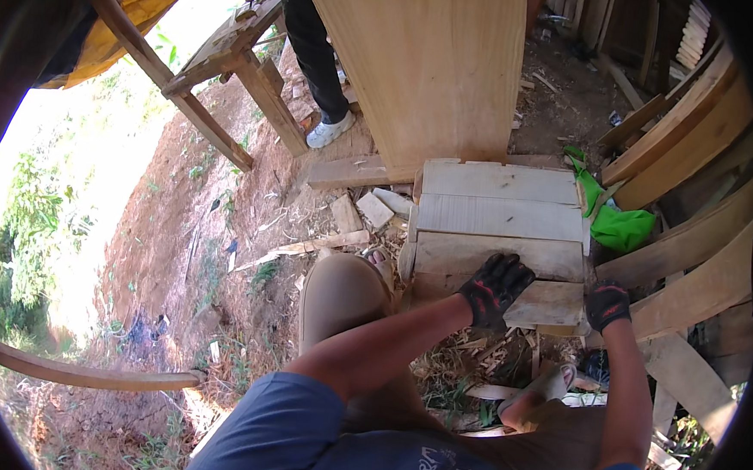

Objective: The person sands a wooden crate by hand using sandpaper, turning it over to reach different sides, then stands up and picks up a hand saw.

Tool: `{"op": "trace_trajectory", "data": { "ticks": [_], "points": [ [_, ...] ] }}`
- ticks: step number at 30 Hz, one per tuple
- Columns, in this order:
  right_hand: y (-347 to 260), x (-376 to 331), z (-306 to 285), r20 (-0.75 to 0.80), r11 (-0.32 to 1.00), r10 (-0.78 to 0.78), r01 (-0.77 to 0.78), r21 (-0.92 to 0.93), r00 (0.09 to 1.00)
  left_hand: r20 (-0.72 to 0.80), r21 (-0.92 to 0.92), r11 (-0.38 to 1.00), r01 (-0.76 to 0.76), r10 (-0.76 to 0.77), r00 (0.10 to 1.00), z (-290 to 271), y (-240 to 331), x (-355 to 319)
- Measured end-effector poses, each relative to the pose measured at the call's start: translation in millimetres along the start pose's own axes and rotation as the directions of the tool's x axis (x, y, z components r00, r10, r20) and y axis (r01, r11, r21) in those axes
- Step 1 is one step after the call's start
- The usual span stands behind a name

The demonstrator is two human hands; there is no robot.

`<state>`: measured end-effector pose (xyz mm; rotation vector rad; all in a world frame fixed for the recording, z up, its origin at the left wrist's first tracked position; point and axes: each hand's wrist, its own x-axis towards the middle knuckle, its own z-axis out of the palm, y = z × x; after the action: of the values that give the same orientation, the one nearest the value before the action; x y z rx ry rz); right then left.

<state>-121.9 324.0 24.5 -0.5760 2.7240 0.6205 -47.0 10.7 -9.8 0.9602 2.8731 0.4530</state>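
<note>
In front of me stands a low piece made of pale wooden slats point(498, 215), with several boards lying side by side across its top. My left hand point(498, 290), in a black glove with red marks, rests on the nearer slats with its fingers stretched out. At the right edge of the slatted piece is my right hand point(607, 305), gloved the same way. Its fingers are curled in against that edge, and their tips are hidden.
A wide smooth board point(429, 74) rises just beyond the slats. Curved planks point(692, 151) are stacked at the right, near a bright green bag point(623, 228). Offcuts point(374, 209) and shavings litter the ground. Another person point(314, 50) stands by a wooden trestle point(233, 50) at upper left.
</note>
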Motion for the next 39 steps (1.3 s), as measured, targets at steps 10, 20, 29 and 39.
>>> {"op": "trace_trajectory", "data": {
  "ticks": [10,20,29,39],
  "points": [
    [27,4,-34,-0.051,0.996,0.061,-0.058,0.064,0.997,0.034,0.005,0.999,0.033,-0.033,0.999,-4,-2,-6],
    [13,-7,0,-0.02,0.996,-0.008,0.01,0.093,1.0,0.044,0.028,0.999,0.02,-0.021,0.999,-6,3,-2],
    [55,6,32,-0.343,0.962,0.217,-0.141,0.234,0.914,0.068,0.023,0.999,0.023,-0.025,0.997,-12,6,1],
    [-15,-37,-55,-0.128,0.99,-0.1,0.111,0.081,0.987,0.012,0.032,0.999,0.04,-0.041,0.999,-2,3,-4]
  ]
}}
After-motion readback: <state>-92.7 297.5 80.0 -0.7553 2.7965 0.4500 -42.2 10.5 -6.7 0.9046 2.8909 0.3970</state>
